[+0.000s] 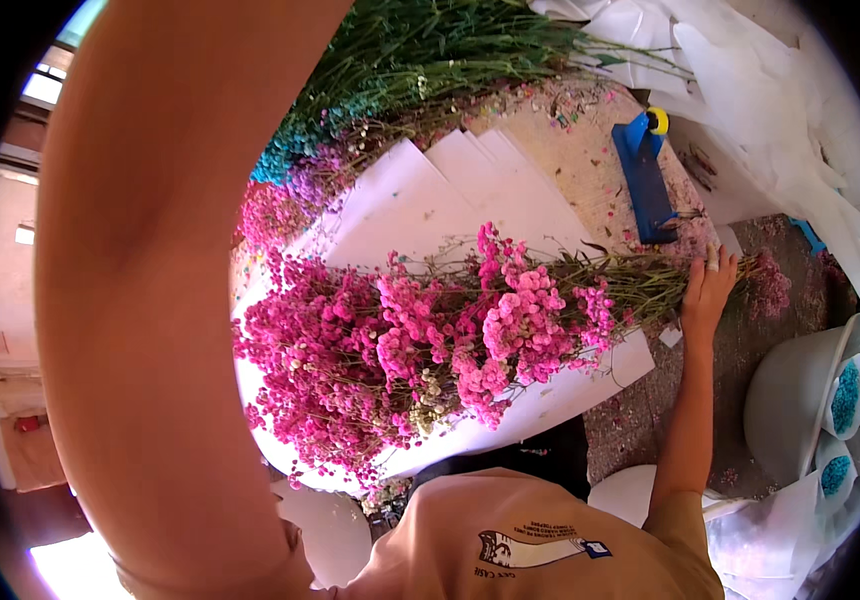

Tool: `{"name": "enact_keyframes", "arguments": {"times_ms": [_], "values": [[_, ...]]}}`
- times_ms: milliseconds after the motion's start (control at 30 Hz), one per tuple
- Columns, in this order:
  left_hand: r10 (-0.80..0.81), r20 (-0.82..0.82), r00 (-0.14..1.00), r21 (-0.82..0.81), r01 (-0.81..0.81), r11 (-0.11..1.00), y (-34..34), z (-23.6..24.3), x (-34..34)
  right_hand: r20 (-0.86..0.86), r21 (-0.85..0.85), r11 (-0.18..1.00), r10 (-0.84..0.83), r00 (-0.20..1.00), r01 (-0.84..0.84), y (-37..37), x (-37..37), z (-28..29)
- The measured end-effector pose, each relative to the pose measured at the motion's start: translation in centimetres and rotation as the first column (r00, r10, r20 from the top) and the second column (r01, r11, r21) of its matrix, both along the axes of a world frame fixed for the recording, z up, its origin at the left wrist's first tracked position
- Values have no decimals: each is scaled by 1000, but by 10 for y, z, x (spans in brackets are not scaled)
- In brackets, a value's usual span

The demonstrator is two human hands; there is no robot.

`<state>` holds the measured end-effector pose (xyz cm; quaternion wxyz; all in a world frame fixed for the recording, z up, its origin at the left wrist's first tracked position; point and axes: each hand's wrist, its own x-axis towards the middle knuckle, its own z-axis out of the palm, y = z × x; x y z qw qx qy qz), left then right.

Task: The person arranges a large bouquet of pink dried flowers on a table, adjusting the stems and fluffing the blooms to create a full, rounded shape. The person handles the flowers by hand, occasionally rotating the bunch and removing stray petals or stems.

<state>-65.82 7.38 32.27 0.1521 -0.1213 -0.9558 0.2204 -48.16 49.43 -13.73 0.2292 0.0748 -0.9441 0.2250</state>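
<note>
A large bunch of pink dried flowers (420,330) lies across white paper sheets (430,195), blooms to the left and stems to the right. My right hand (710,285) is closed over its thin green-brown stems (640,285), and a pale band shows on one finger. Close to the camera, my raised left arm (140,280) fills the left side of the view and covers part of the blooms' left edge. The left hand itself lies outside the picture. A few cream blossoms (435,395) show among the pink ones.
Beyond the paper stands a blue tape dispenser (643,180) with a yellow roll. Green stems (440,50) with teal and purple flowers are heaped at the far side. White wrapping sheets (750,90) hang at far right. A grey tub (795,400) stands near wrapped teal bunches (843,400).
</note>
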Motion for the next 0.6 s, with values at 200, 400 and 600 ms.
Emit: {"name": "enact_keyframes", "arguments": {"times_ms": [200, 400, 600], "values": [[-326, 578, 748, 453, 38, 891, 18, -96, 276, 32, -3, 1000, -29, 999, 29, 3, 6, 5], [-307, 666, 680, 355, 74, 932, 13, -170, 438, 138, 82, 995, -62, 988, 51, 3, -3, 9], [-394, 308, 866, 884, -107, 456, -11, -209, 456, -19, -237, 960, 150, 989, -150, -50, 67, 127]]}}
